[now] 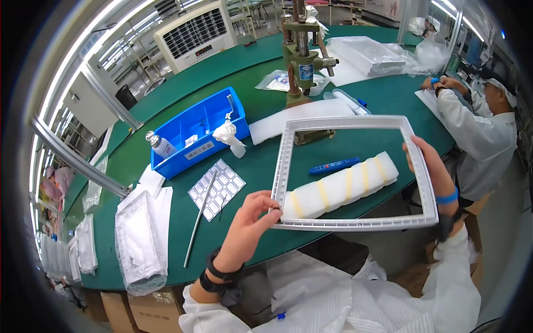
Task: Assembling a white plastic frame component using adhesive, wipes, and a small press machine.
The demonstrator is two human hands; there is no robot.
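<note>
A white rectangular plastic frame [355, 224] is held up, tilted, over the front of the green table. My right hand [425, 161] grips its right side, with fingers wrapped round the edge. At the frame's lower left corner my left hand [251, 222] is closed in a pinch. Between its thumb and forefinger shows a small black piece [275, 209], too small to name, touching or close to the corner. Through the frame's opening I see a white foam block [344, 186] wound with yellowish tape and a blue marker pen [334, 166], both lying on the table.
Left of the frame lie a sheet of labels [217, 188] and a thin grey rod [200, 222]. Beyond stands a blue divided bin [189, 127] with a white bottle [162, 145]. A green bench press [300, 61] rises behind. A co-worker [477, 133] sits at the right.
</note>
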